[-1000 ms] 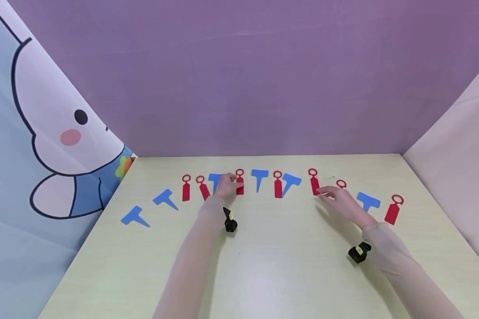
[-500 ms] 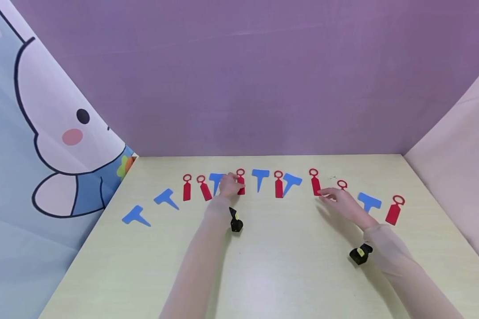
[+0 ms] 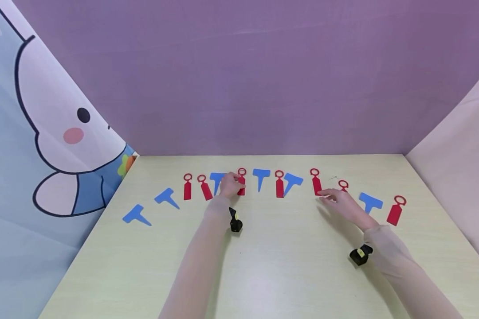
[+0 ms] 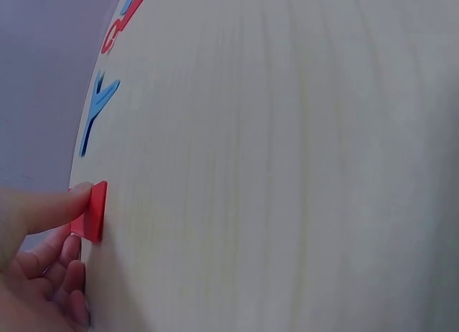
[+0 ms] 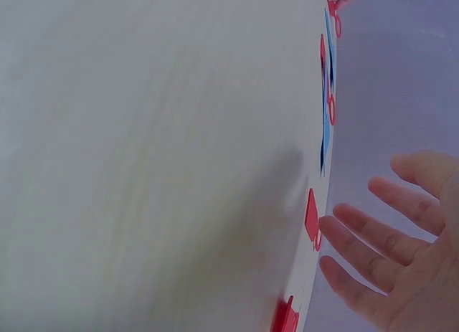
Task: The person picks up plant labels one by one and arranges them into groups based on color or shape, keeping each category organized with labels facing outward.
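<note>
Left grip (image 3: 229,185) pinches a red ring-topped tag (image 4: 95,211); mere fingertip hold could let it slip. Right grip (image 3: 340,203) spread.

L grip (image 3: 230,185): shifted slightly R vs 1s ago | 2nd red tag (image 3: 206,191) frm L: btm now uncov'd

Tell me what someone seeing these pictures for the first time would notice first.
Probably the big rabbit-like cartoon figure on the blue cloth at the head view's left. Next, the bright red ring-topped tags and blue T-shaped tags, set in an arc along the table's far side. The person's left grip pinches one red tag near the arc's middle, while the right grip hangs open farther right.
</note>
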Tool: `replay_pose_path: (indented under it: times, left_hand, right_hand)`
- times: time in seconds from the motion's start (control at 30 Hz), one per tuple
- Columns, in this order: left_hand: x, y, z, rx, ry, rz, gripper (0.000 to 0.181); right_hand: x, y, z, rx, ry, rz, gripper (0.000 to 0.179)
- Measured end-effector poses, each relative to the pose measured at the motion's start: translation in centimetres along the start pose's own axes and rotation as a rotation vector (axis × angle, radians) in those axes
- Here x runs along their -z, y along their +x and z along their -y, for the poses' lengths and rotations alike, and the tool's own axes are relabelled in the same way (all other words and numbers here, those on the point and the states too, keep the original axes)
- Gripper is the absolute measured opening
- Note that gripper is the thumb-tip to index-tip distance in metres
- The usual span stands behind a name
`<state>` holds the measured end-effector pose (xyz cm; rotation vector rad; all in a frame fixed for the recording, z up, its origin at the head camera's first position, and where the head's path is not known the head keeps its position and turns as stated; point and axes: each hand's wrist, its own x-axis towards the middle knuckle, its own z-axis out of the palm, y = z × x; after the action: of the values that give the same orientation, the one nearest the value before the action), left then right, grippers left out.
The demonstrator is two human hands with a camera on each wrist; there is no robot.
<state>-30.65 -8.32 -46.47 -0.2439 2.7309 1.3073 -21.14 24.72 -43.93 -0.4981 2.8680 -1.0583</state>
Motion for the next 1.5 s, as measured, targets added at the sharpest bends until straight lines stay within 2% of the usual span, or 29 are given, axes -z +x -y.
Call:
replay_pose_path:
  times: [0.1, 0.17, 0.23, 0.27, 0.33, 0.43, 0.47, 0.5, 0.53, 0.6, 0.67, 0.77, 0.83, 0.93, 1.07, 1.23, 1.5]
  left_hand:
    - [0.1, -0.3, -0.3, -0.001, 0.022, 0.003, 0.031]
    - [0.0, 0.1, -0.3, 0.013, 0.034, 0.015, 0.032]
    - [0.1, 0.2, -0.3, 0.000, 0.055, 0.020, 0.030]
    - [-0.4, 1.2, 0.4, -0.037, 0.054, 0.007, 0.029]
    - [-1.1, 2.8, 1.2, -0.035, 0.062, 0.021, 0.028]
    - [-1.5, 3.9, 1.8, -0.051, 0.076, 0.029, 0.027]
    - [-1.8, 4.5, 2.1, -0.039, 0.069, 0.036, 0.028]
    - [-1.3, 3.8, 1.4, -0.013, 0.077, 0.051, 0.027]
    - [-1.0, 3.2, 1.1, -0.018, 0.073, 0.045, 0.025]
    - [-1.3, 3.8, 1.9, -0.058, 0.033, 0.025, 0.022]
    - [-1.3, 4.1, 2.1, -0.035, -0.024, 0.058, 0.021]
    - [-0.9, 3.8, 2.0, 0.001, -0.092, 0.115, 0.022]
    - [0.4, 1.9, 0.5, 0.048, -0.091, 0.167, 0.027]
    - [1.6, 0.0, -0.4, 0.035, -0.128, 0.213, 0.028]
    - [2.7, -1.5, -1.0, 0.038, -0.191, 0.282, 0.029]
    - [2.9, -2.2, -0.3, 0.006, -0.236, 0.305, 0.029]
    - [3.5, -3.7, 0.1, 0.061, -0.207, 0.314, 0.028]
  right_hand:
    - [0.0, 0.0, 0.0, -0.002, -0.001, 0.003, 0.031]
    - [0.0, 0.0, -0.1, -0.001, -0.001, 0.003, 0.031]
    - [0.0, 0.0, -0.1, -0.003, -0.003, 0.001, 0.031]
    - [0.1, 0.0, -0.1, -0.003, -0.004, 0.003, 0.031]
    - [0.1, 0.0, -0.1, -0.004, -0.005, 0.002, 0.031]
    - [0.2, 0.0, -0.1, -0.003, -0.005, 0.003, 0.031]
    - [0.2, 0.0, -0.1, -0.003, -0.006, 0.003, 0.031]
    - [0.2, 0.0, -0.1, -0.004, -0.008, 0.003, 0.031]
    - [0.2, 0.0, -0.1, -0.005, -0.011, 0.003, 0.031]
    - [0.3, 0.0, -0.1, -0.005, -0.016, 0.003, 0.031]
    - [0.3, 0.0, -0.1, 0.001, -0.022, 0.001, 0.030]
    - [0.3, -0.1, 0.0, 0.010, -0.022, -0.008, 0.030]
    - [0.4, -0.1, 0.0, 0.016, -0.021, -0.010, 0.029]
    - [0.4, -0.1, 0.0, 0.015, -0.020, -0.008, 0.030]
    - [0.5, -0.1, -0.1, 0.006, -0.027, -0.002, 0.031]
    - [0.4, -0.1, 0.0, -0.002, -0.027, 0.001, 0.031]
    - [0.5, -0.2, 0.2, 0.002, -0.029, 0.013, 0.031]
